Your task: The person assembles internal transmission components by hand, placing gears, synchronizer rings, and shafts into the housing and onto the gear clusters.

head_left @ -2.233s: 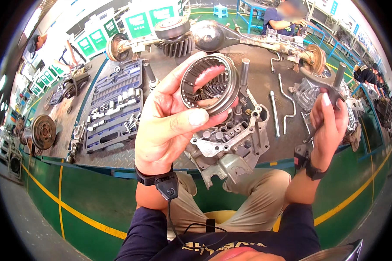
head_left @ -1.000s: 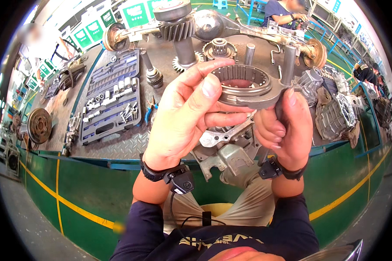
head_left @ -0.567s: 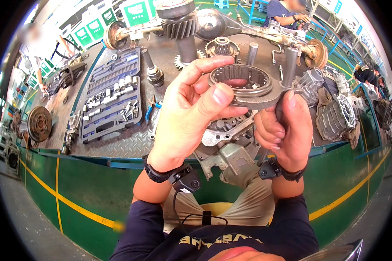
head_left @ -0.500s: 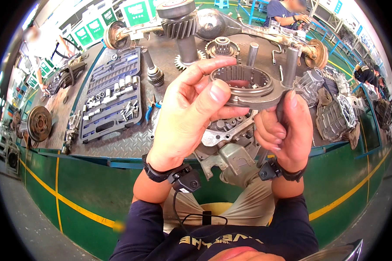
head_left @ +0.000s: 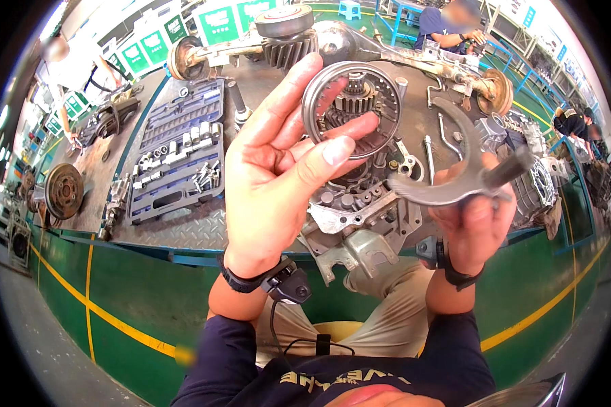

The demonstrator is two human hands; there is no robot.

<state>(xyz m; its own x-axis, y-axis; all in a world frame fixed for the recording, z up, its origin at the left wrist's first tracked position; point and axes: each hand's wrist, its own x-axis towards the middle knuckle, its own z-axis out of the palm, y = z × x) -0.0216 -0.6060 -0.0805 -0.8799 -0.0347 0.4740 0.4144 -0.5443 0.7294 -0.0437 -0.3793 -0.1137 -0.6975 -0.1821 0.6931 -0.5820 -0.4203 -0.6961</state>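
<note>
My left hand point(head_left: 265, 193) grips a toothed steel synchronizer sleeve point(head_left: 396, 112), its opening turned toward me. The thumb and fingers pinch the lower left of the ring, and one finger reaches across the opening. In my right hand point(head_left: 478, 224) is a shift fork point(head_left: 475, 163), a curved steel piece with a rod end, slightly blurred. Its curved arms are apart from the sleeve. Below both pieces, at the bench's near edge, sits an opened gearbox part point(head_left: 356, 217) with a forked bracket. Gears show through the sleeve.
A case of sockets point(head_left: 176, 197) lies on the bench to the left. Behind stand a large helical gear point(head_left: 288, 51) and a vehicle axle point(head_left: 343, 44). A cast housing point(head_left: 533, 180) lies at right, a brake drum point(head_left: 64, 190) far left. Another person point(head_left: 445, 30) works beyond the bench.
The shift fork has come off the sleeve and moved right with my right hand. My left hand has tilted the sleeve up to face me.
</note>
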